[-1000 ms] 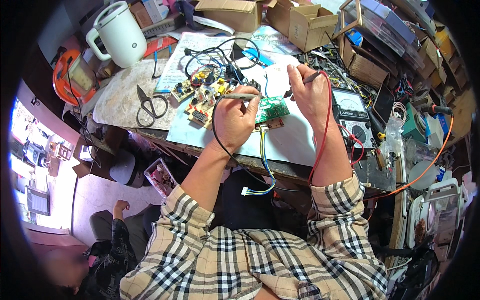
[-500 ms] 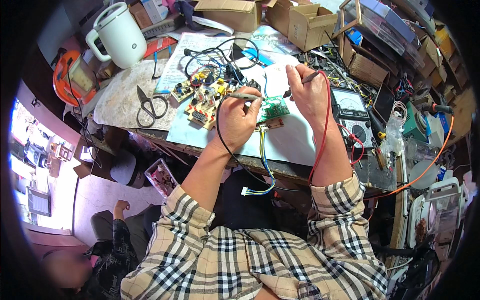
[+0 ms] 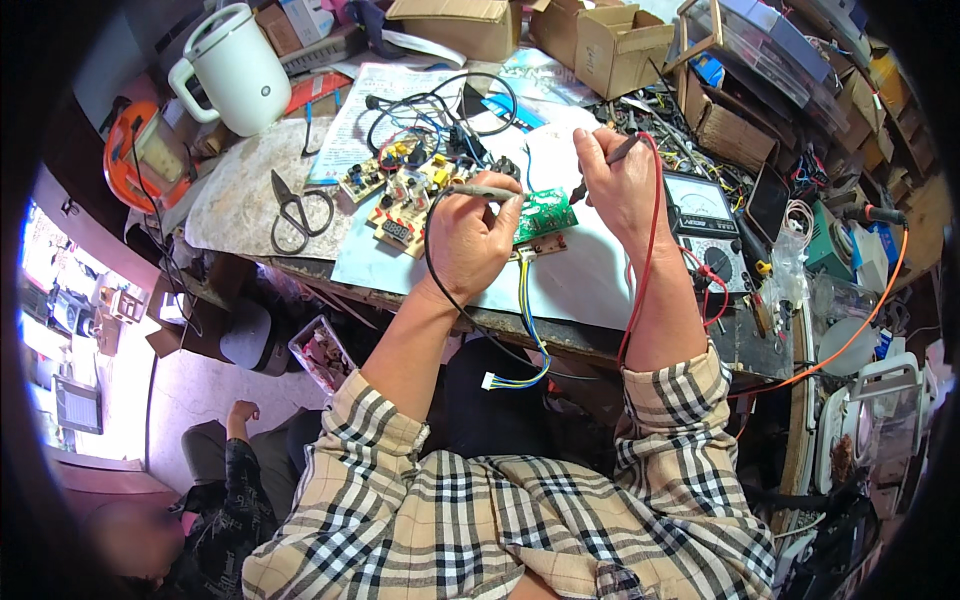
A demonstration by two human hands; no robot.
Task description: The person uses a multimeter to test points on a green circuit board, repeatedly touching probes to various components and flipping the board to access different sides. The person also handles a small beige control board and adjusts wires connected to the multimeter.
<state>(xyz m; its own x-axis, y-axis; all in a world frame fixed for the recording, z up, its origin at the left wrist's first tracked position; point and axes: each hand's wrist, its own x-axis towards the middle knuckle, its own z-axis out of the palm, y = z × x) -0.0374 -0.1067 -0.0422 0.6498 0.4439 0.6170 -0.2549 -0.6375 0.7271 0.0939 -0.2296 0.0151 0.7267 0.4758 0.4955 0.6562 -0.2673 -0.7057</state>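
Green board [image 3: 545, 213], frame centre on the tabletop [image 3: 240, 200]: light, stiff, fragile; best held by its edges. Left hand [image 3: 478, 240] fingers pinch black probe [image 3: 485, 191]; right hand [image 3: 618, 185] fingers pinch red probe [image 3: 600, 168] over it.

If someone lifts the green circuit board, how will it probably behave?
The green circuit board looks thin and flat, so probably stiff and light. Its blue and yellow wires hang over the table edge, so they would likely drag floppily behind.
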